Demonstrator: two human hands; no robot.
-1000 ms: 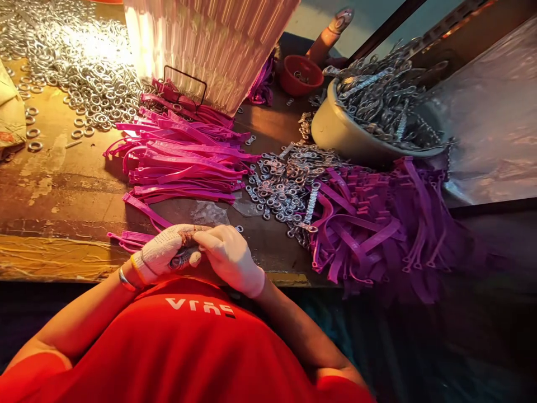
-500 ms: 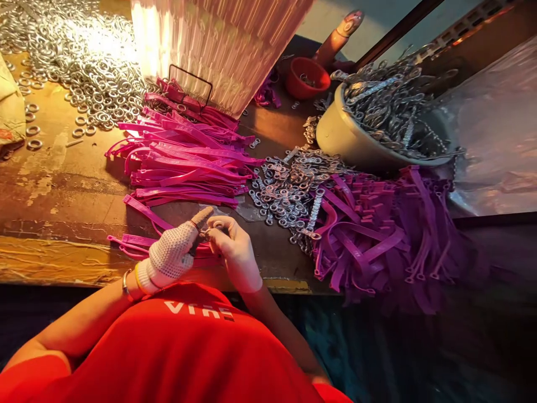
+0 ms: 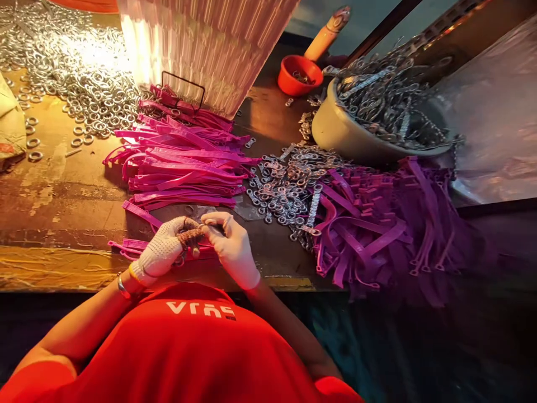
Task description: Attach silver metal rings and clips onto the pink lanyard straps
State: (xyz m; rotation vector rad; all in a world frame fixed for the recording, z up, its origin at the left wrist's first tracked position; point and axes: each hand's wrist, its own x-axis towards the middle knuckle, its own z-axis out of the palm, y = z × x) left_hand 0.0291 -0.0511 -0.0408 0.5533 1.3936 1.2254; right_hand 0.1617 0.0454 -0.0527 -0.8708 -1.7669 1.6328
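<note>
My left hand [image 3: 165, 246], in a white dotted glove with worn brown fingertips, is closed, its fingers curled in front of me. Against those fingertips, my right hand [image 3: 230, 240], in a thin pale glove, pinches with thumb and forefinger. Whatever sits between the fingers is too small and covered to make out. A pink strap [image 3: 130, 246] lies at the table's front edge and runs behind the left hand; whether it is gripped cannot be told. Just beyond the hands is a stack of pink straps [image 3: 184, 162]. Small metal links [image 3: 281, 184] are heaped to the right of it.
Many metal rings [image 3: 96, 101] spread at the back left beside a corrugated translucent panel [image 3: 201, 45]. A red bowl [image 3: 300, 75] and a pale bucket [image 3: 335, 126] of metal chain pieces stand at the back right. Purple straps [image 3: 369, 229] hang over the right front edge.
My left fingers have curled in from a stretched-out pose, and the right fingertips still meet them. The metal piece glimpsed between them is now hidden. The view has shifted slightly.
</note>
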